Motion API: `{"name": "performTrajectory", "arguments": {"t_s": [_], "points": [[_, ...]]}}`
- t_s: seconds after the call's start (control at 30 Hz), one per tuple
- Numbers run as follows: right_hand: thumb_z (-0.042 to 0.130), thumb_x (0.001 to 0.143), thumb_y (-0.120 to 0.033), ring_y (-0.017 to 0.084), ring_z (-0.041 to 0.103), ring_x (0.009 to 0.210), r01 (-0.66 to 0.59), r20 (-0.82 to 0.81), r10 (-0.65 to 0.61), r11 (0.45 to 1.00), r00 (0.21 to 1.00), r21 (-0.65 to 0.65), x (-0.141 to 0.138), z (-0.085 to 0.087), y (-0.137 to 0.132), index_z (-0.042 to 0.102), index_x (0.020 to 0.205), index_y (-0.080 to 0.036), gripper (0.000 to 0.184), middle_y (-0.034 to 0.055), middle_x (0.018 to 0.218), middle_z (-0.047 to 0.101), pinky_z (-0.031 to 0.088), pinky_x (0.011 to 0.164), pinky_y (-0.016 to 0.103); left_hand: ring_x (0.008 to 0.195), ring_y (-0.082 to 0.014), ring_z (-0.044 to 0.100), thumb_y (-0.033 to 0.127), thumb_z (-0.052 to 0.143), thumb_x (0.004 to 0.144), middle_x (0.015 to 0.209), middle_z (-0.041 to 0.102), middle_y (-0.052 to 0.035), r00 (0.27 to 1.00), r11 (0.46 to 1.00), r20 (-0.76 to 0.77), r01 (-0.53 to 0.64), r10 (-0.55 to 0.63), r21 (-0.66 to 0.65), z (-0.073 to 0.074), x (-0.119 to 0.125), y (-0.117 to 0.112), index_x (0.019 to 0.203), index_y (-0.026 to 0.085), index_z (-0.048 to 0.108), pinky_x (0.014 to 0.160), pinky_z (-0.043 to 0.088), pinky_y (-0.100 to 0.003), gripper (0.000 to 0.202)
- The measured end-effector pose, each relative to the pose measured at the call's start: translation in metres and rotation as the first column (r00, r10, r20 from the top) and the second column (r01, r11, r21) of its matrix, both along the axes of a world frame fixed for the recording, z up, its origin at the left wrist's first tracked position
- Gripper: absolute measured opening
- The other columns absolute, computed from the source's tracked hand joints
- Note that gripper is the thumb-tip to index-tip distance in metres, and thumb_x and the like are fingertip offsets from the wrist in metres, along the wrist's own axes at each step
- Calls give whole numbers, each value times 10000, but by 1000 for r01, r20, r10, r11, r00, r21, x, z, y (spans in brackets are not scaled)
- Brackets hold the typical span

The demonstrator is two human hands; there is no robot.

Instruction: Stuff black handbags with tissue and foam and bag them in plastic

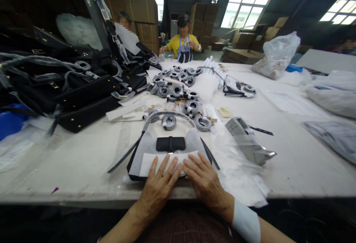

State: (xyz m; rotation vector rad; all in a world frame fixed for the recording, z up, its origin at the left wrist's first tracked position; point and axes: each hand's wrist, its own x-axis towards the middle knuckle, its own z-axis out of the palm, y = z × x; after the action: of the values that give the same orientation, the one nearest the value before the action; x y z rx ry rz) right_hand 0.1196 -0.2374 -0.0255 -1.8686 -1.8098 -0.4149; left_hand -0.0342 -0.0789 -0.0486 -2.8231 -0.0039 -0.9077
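Note:
A black handbag [135, 167] lies on the table in front of me, its handle wrapped in clear film and arched away from me. Thin whitish sheeting covers its front, and a small black clasp piece [170, 144] shows at the middle. Across the lower front lies a white foam strip [147, 164]. My left hand [161, 180] rests flat on the strip's left and middle part, fingers stretched out. On the right part, my right hand [204, 180] lies flat too, fingers extended. Both hands press down side by side, gripping nothing.
Black bags [86, 102] are heaped at the left. Beyond the handbag lie several coiled, wrapped straps [177, 91]. To the right are clear plastic bags [244, 180], a silver tape dispenser [247, 141] and another wrapped bag [236, 87]. A person in yellow [182, 45] works across the table.

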Motion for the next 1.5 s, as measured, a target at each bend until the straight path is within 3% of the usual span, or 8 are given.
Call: {"name": "performTrajectory", "arguments": {"t_s": [0.17,0.27,0.37,0.5,0.7,0.93,1.27,1.5], "points": [[534,933,-119,271,547,1278,-23,-167,27,999,986,28,5,13,-5,632,1241,-221,339,86,1285,664,347,1148,557,1393,-250,417,236,367,1022,1441,548,-34,998,999,63,27,-26,-27,0,3,3,1371,222,547,1217,184,-523,393],[589,929,-243,280,558,1258,201,-504,-106,970,857,139,12,24,-24,690,1129,-257,224,81,1286,655,396,1112,520,1380,-244,438,226,363,1026,1421,567,-29,996,998,88,31,-25,-61,1,4,2,1366,232,553,1216,195,-522,390],[704,841,-423,294,637,1117,524,-901,-238,852,362,-14,16,25,-50,694,1055,-215,298,99,1145,704,494,1007,470,1382,-245,438,218,351,1027,1426,562,-31,997,995,71,7,0,-98,-1,3,1,1376,250,543,1210,211,-525,399],[876,643,-474,300,639,1117,510,-950,-117,821,-290,-257,4,16,-67,659,1057,-154,566,115,1096,712,498,1005,433,1375,-243,448,232,339,1027,1416,572,-31,995,993,94,-3,14,-121,-6,5,2,1393,275,525,1194,246,-514,413],[922,624,-256,262,674,1059,329,-736,73,921,-673,-210,-22,13,-49,682,989,-126,456,102,1077,721,496,1030,417,1350,-237,471,280,311,1027,1413,576,-4,991,995,136,14,-1,-95,-9,9,5,1429,336,472,1193,225,-485,437],[924,589,-135,253,684,1029,434,-586,259,883,-768,-179,-21,1,-27,674,884,-102,388,124,1016,739,546,967,371,1328,-230,491,256,332,1006,1407,581,-5,987,996,150,-39,50,-77,-15,12,8,1439,377,445,1170,254,-477,464],[963,490,-142,193,704,855,453,-534,283,864,-796,-218,-20,-6,-21,623,835,-178,486,33,842,733,558,830,317,1298,-185,516,287,280,1035,1350,628,27,973,982,231,22,23,-188,-10,14,11,1412,373,485,1192,210,-398,438],[933,589,-324,243,653,1074,473,-767,308,881,-563,7,-32,-3,1,638,984,-225,503,25,1071,715,516,916,360,1300,-158,515,99,305,964,1349,629,13,983,991,186,11,14,-135,-7,7,19,1424,342,478,1204,181,-382,548]]}}
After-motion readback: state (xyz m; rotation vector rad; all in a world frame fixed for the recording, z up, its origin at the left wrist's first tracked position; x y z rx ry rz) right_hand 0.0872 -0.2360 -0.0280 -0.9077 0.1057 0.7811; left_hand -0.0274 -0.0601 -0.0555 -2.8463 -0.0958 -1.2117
